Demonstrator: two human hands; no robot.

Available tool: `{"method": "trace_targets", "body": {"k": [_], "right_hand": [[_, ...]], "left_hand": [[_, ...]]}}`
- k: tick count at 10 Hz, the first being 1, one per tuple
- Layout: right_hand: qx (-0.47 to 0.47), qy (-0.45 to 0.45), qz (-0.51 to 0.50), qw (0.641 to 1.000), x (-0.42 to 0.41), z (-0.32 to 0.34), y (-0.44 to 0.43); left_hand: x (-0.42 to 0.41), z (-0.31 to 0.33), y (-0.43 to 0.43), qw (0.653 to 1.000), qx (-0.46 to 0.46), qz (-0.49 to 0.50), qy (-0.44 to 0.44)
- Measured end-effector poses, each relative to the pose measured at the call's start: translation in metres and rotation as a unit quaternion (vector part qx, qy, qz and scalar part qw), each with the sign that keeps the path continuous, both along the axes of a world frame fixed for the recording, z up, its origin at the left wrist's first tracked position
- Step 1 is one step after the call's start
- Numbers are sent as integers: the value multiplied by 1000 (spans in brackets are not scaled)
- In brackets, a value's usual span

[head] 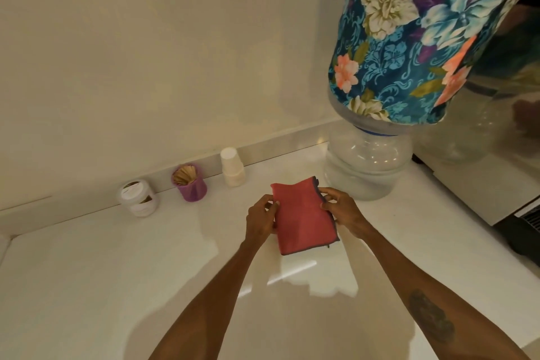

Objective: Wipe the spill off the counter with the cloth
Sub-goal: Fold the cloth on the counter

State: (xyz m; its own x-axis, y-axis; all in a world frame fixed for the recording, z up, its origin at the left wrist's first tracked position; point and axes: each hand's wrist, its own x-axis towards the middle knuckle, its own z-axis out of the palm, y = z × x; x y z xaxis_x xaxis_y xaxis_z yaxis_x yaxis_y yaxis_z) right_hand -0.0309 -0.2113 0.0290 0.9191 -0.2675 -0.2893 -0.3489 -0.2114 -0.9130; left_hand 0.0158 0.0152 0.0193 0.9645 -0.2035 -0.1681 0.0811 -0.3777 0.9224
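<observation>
A folded red cloth [302, 218] with a dark hem is held above the white counter [87, 272], in front of me at mid-frame. My left hand [261, 221] pinches its left edge. My right hand [343, 212] grips its right edge near the top corner. Both hands hold the cloth flat and slightly tilted. I cannot make out a spill on the glossy counter; only light reflections show below the cloth.
A large water bottle [368, 164] under a floral cover [409, 38] stands at the back right. Along the wall stand stacked white cups [232, 166], a purple holder of wooden sticks [190, 183] and a white jar [139, 197]. A metal appliance [496, 178] is at the right.
</observation>
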Motion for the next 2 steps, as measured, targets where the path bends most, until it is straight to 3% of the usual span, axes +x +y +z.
{"method": "trace_targets", "body": {"k": [2], "right_hand": [[-95,10,-24,995,24,-16,-26]], "left_hand": [[37,-23,-41,993,102,25,52]]}}
